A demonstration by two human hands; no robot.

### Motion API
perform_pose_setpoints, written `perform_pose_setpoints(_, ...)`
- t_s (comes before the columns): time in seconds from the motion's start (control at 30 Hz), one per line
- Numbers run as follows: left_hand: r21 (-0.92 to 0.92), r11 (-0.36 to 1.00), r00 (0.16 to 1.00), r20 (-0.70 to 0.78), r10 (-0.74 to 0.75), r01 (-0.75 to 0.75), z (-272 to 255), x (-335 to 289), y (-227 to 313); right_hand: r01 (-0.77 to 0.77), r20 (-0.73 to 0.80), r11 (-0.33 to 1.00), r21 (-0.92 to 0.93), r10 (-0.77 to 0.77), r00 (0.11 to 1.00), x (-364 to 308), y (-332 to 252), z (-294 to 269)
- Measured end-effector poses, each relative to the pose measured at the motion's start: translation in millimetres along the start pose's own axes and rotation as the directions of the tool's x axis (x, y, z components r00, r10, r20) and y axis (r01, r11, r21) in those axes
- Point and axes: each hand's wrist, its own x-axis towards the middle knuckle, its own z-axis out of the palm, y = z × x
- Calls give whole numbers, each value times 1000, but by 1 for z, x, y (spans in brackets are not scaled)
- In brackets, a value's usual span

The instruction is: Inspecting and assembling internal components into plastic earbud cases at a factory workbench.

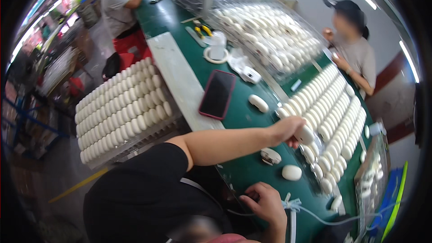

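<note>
My left hand [288, 130] reaches across the green table and is closed on a white oval plastic casing [305, 135], held over the near corner of a clear tray [317, 142] with rows of similar casings. My right hand [266, 203] is near the table's front edge, its fingers curled; what they hold, if anything, is hidden. Between my hands lie a white oval casing [292, 172] and another casing with dark parts showing [270, 155]. A further casing [258, 103] rests beyond my left wrist.
A phone [217, 94] lies left of my forearm, with yellow-handled pliers [203, 28] farther back. Stacked trays of casings stand at left [123, 108] and at the back [270, 36]. A pale blue cord [324, 220] crosses the near right. Co-workers [353, 40] are across the table and far left.
</note>
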Motion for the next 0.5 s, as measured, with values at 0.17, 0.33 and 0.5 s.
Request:
perform_pose_setpoints(0.17,97,995,1000,-6,-10,10,-14,-12,21,142,21,990,-22,-141,990,11,2,-4)
perform_pose_setpoints(0.33,36,997,998,-9,-64,64,-3,-13,23,86,8,996,-21,-86,996,7,7,-7)
perform_pose_setpoints(0.5,27,998,999,11,-51,50,-2,-13,24,132,15,990,-58,-131,991,6,8,-6)
